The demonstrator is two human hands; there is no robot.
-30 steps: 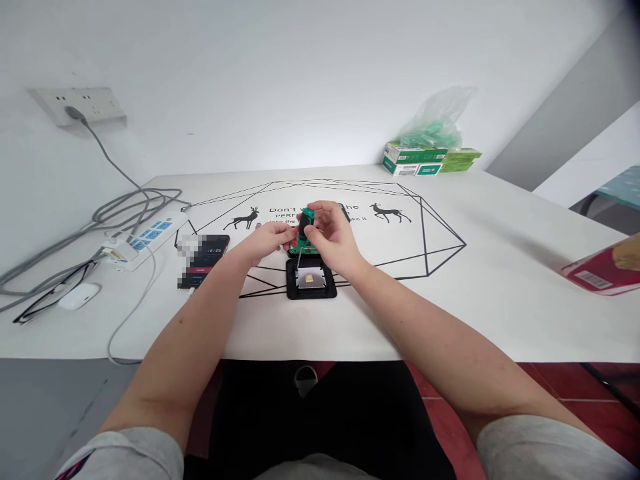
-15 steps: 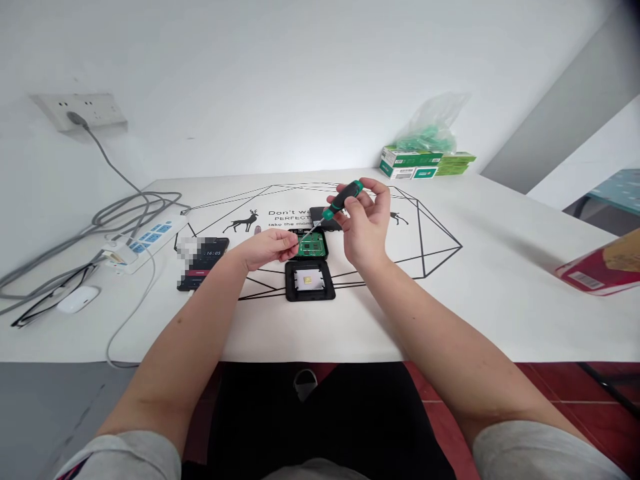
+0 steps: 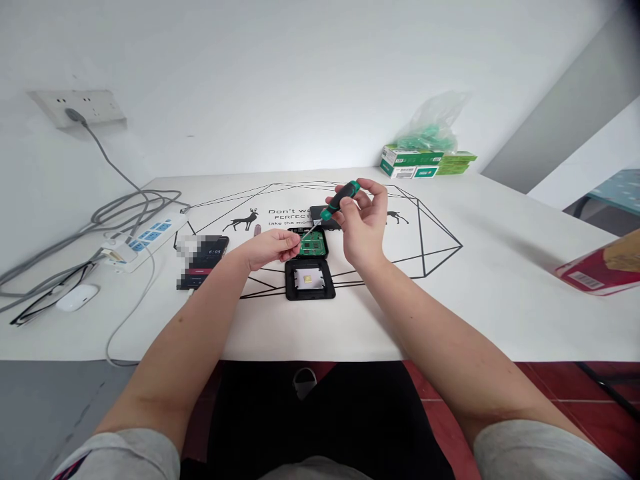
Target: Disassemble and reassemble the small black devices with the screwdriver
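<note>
In my right hand [image 3: 366,220] is a screwdriver [image 3: 341,199] with a black and green handle, its shaft slanting down and left. The tip reaches the left part of a green circuit board [image 3: 314,245] that lies in a black case. My left hand [image 3: 274,248] is at the board's left edge, fingers closed near the screwdriver tip; whatever they pinch is too small to make out. Just in front of the board lies a black cover [image 3: 310,295] with a pale metal plate [image 3: 309,279] inside it. A dark flat object [image 3: 324,215] sits behind the board, partly covered by my right hand.
A phone [image 3: 206,257] lies left of my left hand. Farther left are a power strip [image 3: 150,237], grey cables, glasses [image 3: 53,293] and a white case [image 3: 77,298]. Green boxes [image 3: 413,160] with a plastic bag stand at the back right; a red package [image 3: 595,270] is at the right.
The screwdriver handle and my right hand have shifted very slightly left. My left hand stays at the board's edge, and the case and cover look unmoved.
</note>
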